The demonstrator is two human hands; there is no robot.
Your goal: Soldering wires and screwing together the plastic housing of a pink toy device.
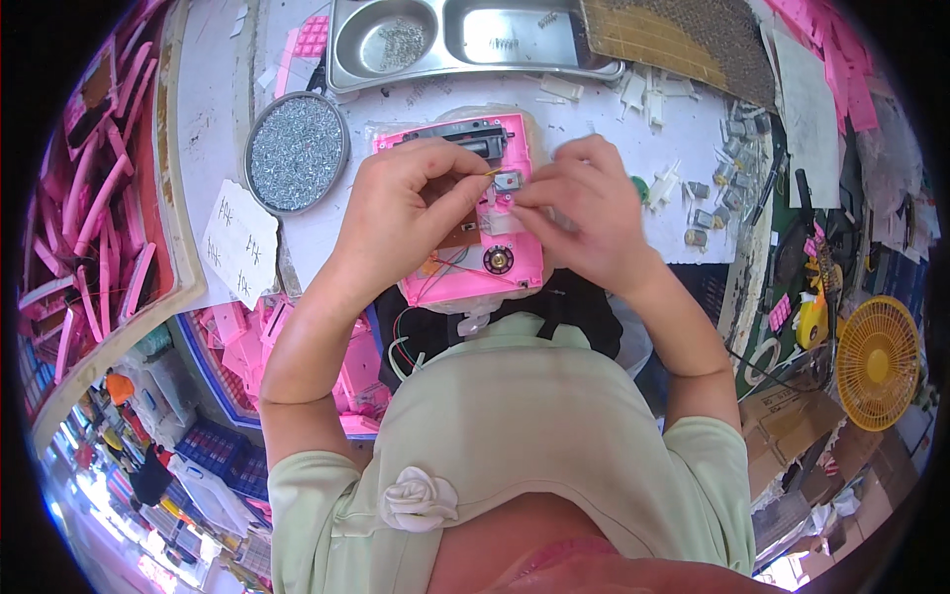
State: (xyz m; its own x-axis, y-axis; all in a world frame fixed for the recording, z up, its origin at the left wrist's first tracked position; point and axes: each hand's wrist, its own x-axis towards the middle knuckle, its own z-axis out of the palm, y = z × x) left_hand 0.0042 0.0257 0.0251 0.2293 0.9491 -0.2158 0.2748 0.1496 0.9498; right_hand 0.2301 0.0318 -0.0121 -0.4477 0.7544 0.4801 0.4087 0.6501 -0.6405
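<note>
A pink plastic housing [515, 272] lies in front of me on a clear plastic bag. It holds a black slotted part [475, 139], a small silver motor [508, 181], a round black speaker-like disc [498, 259] and thin loose wires [443, 275]. My left hand [411, 203] reaches over the housing's left side, thumb and forefinger pinched on a thin yellowish wire [493, 172] beside the motor. From the right, my right hand [589, 208] has its fingertips drawn together at the motor's right edge. What they pinch is hidden, and this hand is slightly blurred.
A round dish of small screws [297, 153] stands at left, by a marked paper [240, 243]. A steel tray [475, 74] with springs lies at the back. Loose small motors [705, 218] and white plastic parts [665, 186] sit right. Pink parts [104, 218] fill a far-left bin.
</note>
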